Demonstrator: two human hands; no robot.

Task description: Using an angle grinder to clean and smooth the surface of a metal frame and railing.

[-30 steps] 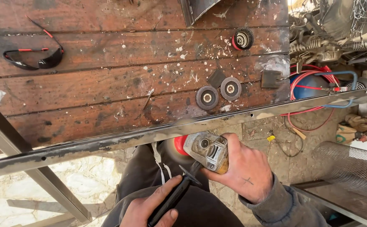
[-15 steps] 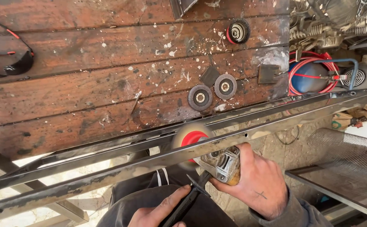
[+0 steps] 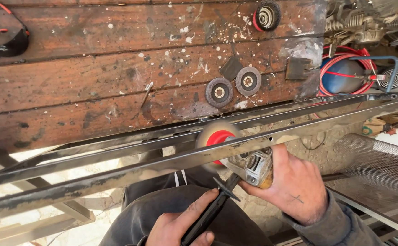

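Since the earlier frame, grinder and blurred disc (image 3: 217, 139) sit farther along the steel bar (image 3: 117, 175). Right hand (image 3: 290, 187) clasps the heavy, probably vibrating grinder body (image 3: 251, 166); left hand (image 3: 180, 225) grips its side handle (image 3: 210, 212), near the table (image 3: 94, 91).

**One head-worn view, looking steeply down**

The single camera sits on the person's head and faces almost straight down, close over the wooden workbench (image 3: 94, 86) and the long metal bar (image 3: 117, 171) crossing the frame. The person's own lap fills the bottom edge (no second view shares this scene). Floor shows at right.
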